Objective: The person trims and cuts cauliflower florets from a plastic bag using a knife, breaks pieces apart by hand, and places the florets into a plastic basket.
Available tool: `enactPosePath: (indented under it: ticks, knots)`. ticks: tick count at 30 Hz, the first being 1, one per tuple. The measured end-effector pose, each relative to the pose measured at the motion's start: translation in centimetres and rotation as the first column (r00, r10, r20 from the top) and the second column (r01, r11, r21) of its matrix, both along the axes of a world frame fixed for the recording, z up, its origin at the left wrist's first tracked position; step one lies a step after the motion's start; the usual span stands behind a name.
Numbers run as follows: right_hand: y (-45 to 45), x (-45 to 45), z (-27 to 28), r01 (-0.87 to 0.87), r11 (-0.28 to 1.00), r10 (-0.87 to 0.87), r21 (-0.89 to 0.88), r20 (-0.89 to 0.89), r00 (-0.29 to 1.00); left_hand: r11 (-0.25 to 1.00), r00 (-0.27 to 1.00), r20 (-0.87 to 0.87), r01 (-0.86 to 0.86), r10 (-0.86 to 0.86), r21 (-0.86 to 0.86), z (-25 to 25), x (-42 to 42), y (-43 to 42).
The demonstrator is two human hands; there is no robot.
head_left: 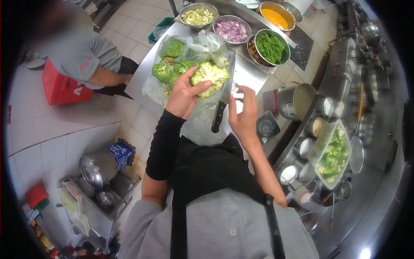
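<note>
My left hand [183, 95], in a black sleeve, is closed around a pale-green piece of broccoli [210, 78], thumb on top. Beneath and beyond it, darker broccoli heads [164, 70] lie in and on a clear plastic bag [198, 123] on the work table. A kitchen knife [219, 116] with a black handle rests to the right of the broccoli, its blade pointing away from me. Right of the knife is my right hand [243, 114], fingers bent towards the thumb. Something white and crumpled [236, 91] shows at its fingertips; I cannot make out what.
Along the table's far side stand bowls of cut pale vegetables [198, 16], chopped onion [233, 31] and green beans [271, 48]. To the right, a white basket of broccoli [332, 157] sits on a steel counter near a large pot [297, 101]. Another person [95, 56] stands at left.
</note>
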State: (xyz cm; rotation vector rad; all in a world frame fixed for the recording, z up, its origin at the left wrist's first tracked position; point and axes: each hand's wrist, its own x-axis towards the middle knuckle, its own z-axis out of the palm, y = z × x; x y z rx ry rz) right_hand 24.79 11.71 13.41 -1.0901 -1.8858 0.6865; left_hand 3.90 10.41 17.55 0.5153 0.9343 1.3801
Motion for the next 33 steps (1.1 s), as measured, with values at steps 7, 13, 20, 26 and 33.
enactPosePath:
  ticks: [7, 13, 20, 26, 33]
  knots:
    - [4.4, -0.1, 5.3, -0.250, 0.964, 0.238, -0.094, -0.121, 0.964, 0.987, 0.894, -0.422, 0.156, -0.152, -0.025, 0.6, 0.6, 1.2]
    - [2.5, 0.3, 7.9, 0.009, 0.996, -0.016, 0.084, 0.092, 0.996, 0.985, 0.713, -0.688, -0.020, 0.133, 0.169, 2.3, 2.9, 3.1]
    - [2.7, 3.0, 6.0, -0.300, 0.813, -0.157, -0.498, -0.684, 0.712, 0.997, 0.991, 0.130, 0.024, -0.034, 0.077, 3.3, 2.5, 4.2]
    - [2.8, 0.6, 6.4, -0.104, 0.914, -0.130, -0.393, -0.527, 0.840, 0.998, 0.999, 0.037, 0.034, -0.036, 0.054, 2.9, 5.3, 3.7]
    - [2.4, 1.9, 4.9, 0.216, 0.970, -0.235, -0.114, -0.200, 0.951, 0.944, 0.724, -0.645, -0.025, 0.245, 0.330, 0.7, 8.3, 4.0]
